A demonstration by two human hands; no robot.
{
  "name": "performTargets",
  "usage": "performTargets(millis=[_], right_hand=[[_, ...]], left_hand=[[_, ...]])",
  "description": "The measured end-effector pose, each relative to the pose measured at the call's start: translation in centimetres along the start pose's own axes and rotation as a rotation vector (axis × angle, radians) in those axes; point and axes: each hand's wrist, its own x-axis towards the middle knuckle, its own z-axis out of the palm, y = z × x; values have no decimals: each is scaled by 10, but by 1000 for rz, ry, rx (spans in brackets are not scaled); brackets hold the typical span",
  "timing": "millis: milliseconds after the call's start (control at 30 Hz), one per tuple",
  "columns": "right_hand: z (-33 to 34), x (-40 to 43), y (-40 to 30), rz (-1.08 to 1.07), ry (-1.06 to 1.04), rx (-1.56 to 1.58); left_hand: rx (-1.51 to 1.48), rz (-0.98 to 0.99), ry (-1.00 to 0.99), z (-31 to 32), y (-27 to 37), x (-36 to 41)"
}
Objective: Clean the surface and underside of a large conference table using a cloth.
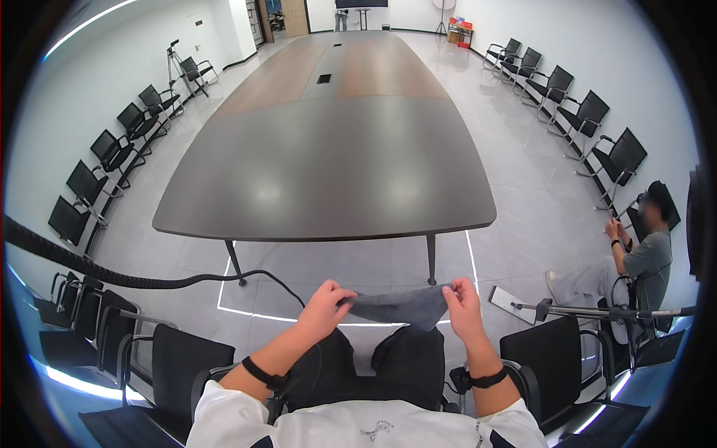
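Observation:
A dark grey piece of cloth, perhaps a sock, is stretched between my two hands above my lap. My left hand pinches its left end between thumb and fingers. At the upper right corner, my right hand grips the cloth the same way. The cloth's lower right part hangs down in a point over my knee. Both wrists wear black straps with small devices. My legs, in black trousers, are below the cloth.
A long conference table stands ahead. Black chairs line both walls. A seated person is at the right, near a metal pole. A black cable crosses from the left. A tripod stands far left.

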Motion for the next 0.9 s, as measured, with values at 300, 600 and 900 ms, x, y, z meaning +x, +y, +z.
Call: performTargets(millis=[300, 600, 900], right_hand=[[8, 68, -26, -179, 61, -36], [2, 105, -61, -278, 98, -183], [-9, 115, -76, -210, -13, -17]], left_hand=[[-342, -102, 368, 17, 9, 61], [-405, 159, 349, -12, 33, 106], [-223, 324, 52, -42, 50, 102]])
